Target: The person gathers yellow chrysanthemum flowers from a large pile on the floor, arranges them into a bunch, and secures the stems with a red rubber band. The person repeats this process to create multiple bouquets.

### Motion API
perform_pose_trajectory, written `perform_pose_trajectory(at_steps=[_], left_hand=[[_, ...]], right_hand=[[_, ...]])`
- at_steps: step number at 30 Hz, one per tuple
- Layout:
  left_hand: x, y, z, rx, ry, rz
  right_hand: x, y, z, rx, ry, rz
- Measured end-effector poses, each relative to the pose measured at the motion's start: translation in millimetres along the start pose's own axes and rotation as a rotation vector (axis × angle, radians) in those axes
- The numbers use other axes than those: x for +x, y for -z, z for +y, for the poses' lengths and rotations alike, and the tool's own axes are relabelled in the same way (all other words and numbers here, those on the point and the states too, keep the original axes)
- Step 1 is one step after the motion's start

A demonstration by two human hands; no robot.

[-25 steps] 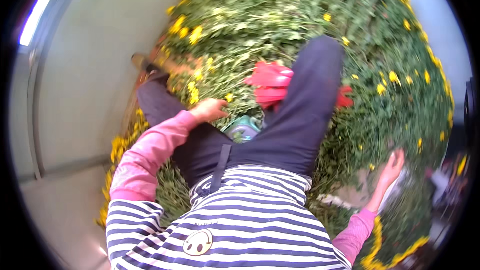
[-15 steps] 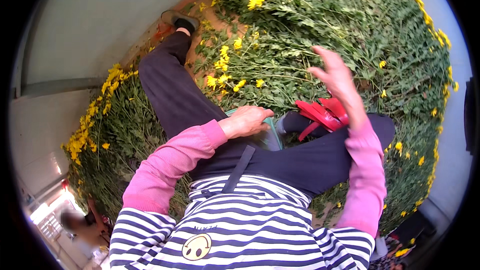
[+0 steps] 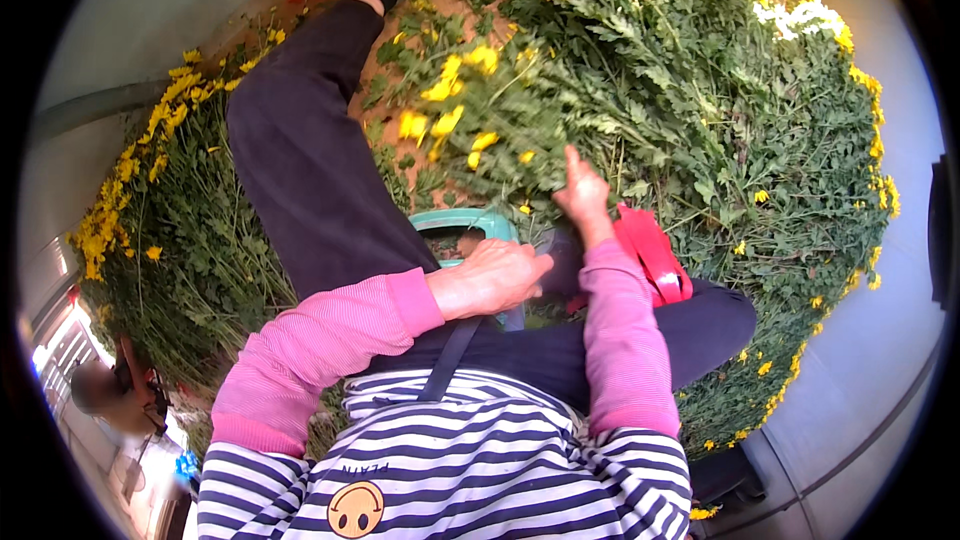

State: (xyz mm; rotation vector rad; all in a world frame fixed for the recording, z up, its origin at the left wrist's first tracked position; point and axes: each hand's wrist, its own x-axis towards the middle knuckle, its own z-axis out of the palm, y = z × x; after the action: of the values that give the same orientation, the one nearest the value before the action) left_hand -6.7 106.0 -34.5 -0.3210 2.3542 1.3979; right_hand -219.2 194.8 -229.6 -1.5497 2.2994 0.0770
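My left hand [image 3: 490,275] is in front of my lap with its fingers pressed together; anything in them is hidden. Just beyond it shows the rim of a teal plastic object [image 3: 462,216] with an opening, and beside it some clear plastic. My right hand [image 3: 585,195] is low over cut chrysanthemums, index finger stretched forward and the other fingers curled in. It seems to grip stems, largely hidden. The bunch of yellow chrysanthemums [image 3: 450,105] ahead is blurred by motion. Red strips [image 3: 652,255] lie by my right forearm, over my bent leg.
Piles of leafy chrysanthemum stems [image 3: 690,120] spread ahead and right, with white blooms [image 3: 770,0] at the far right. Another flower pile [image 3: 200,220] lies left of my outstretched leg [image 3: 310,150]. Pale walls stand on both sides. A person [image 3: 115,390] is at the far left.
My right hand has come down and left from above the stems, its spread fingers now mostly curled. The yellow bunch is moving. My left hand stays near the teal object, more of which shows.
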Motion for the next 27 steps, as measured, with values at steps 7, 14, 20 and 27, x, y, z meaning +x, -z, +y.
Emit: perform_pose_trajectory(at_steps=[7, 14, 20, 27], left_hand=[[-0.2, -4.6, 5.7, 0.031, -0.019, -0.098], [2.8, -15.8, -1.9, 0.093, 0.004, -0.123], [-2.1, -11.4, -6.4, 0.099, 0.052, -0.108], [1.5, 28.0, 12.4, -0.058, -0.055, 0.157]], right_hand=[[22.7, 138.0, 45.0, 0.227, -0.139, 0.068], [4.2, 156.2, 67.8, 0.214, 0.013, 0.066], [6.4, 140.3, 20.8, 0.163, -0.045, -0.249], [29.2, 101.6, -4.2, 0.194, -0.060, 0.051]])
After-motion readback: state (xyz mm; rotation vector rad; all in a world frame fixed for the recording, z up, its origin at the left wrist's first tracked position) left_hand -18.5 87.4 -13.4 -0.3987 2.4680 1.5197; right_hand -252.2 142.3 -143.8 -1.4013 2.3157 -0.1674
